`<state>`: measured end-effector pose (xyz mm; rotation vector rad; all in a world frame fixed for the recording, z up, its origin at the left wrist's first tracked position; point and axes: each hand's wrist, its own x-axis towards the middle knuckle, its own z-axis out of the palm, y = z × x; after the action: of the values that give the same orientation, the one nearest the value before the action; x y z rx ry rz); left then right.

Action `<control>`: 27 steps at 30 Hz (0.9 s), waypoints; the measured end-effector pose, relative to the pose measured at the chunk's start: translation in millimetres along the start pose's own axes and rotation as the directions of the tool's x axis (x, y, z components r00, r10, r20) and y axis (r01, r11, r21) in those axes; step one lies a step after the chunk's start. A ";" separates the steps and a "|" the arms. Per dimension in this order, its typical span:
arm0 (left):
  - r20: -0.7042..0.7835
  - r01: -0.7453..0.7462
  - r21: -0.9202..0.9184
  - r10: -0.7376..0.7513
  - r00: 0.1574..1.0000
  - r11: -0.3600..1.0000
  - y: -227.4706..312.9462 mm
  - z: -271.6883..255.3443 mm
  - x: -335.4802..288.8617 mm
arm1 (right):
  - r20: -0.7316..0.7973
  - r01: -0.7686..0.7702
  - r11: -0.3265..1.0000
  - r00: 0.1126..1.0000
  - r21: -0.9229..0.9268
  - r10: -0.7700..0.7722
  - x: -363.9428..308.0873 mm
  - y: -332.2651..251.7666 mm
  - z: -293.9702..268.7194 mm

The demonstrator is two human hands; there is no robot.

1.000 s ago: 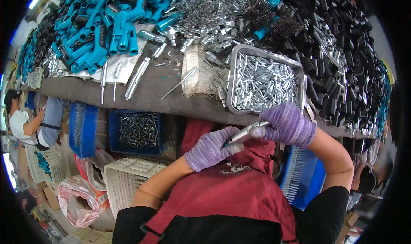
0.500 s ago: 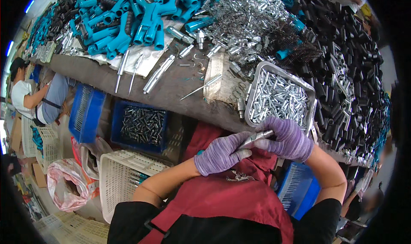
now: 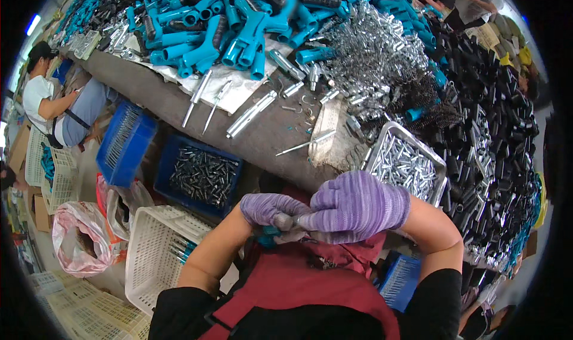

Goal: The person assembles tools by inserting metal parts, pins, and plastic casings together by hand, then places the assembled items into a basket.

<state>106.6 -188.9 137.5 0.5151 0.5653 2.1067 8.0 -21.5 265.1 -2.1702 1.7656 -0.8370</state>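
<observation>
Both my hands wear purple knit gloves and meet in front of the red apron (image 3: 310,283). My left hand (image 3: 271,210) is closed round a teal tool body (image 3: 268,237), whose end shows below the fingers. My right hand (image 3: 361,205) is closed too, its fingertips pressed against the left thumb. A small bit of a metal part (image 3: 296,219) shows between the fingertips; its rest is hidden by the gloves. Just beyond the right hand stands a metal tray (image 3: 443,171) of small silver pins.
The bench (image 3: 200,118) holds a metal tube (image 3: 250,114), thin screwdriver-like rods (image 3: 305,143), heaped teal tool bodies (image 3: 245,38), springs and silver parts (image 3: 373,47), and black sleeves (image 3: 477,101). Below stand a blue bin (image 3: 234,182) and a white crate (image 3: 140,250). Another person (image 3: 51,101) sits at left.
The silver cylinder between my hands is now mostly hidden. My left hand has moved left and up, and my right hand has turned its back upward. The view has shifted, moving the bench rightward.
</observation>
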 end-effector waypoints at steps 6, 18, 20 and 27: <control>-0.092 -0.067 0.081 0.075 0.993 0.994 -4.1 -13.3 -31.6 | 0.097 0.068 0.994 0.993 -0.080 -0.061 21.7 4.9 -23.0; -0.779 -0.089 0.265 0.267 0.567 0.960 1.5 6.6 -29.9 | -0.102 -0.595 0.747 0.797 -0.296 0.595 36.9 110.9 -10.3; -0.783 -0.016 0.272 0.231 0.578 0.962 -5.7 5.8 -35.6 | -0.057 -0.601 0.589 0.724 -0.540 0.687 17.3 132.3 -16.7; -0.711 0.036 0.402 0.288 0.642 0.915 -22.6 12.1 3.5 | -0.089 -0.435 0.481 0.805 -0.761 0.586 -14.3 153.4 3.1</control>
<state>125.9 -171.9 135.1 -0.1951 1.4946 2.3109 -118.5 -47.4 180.9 -1.7257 2.7703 0.3459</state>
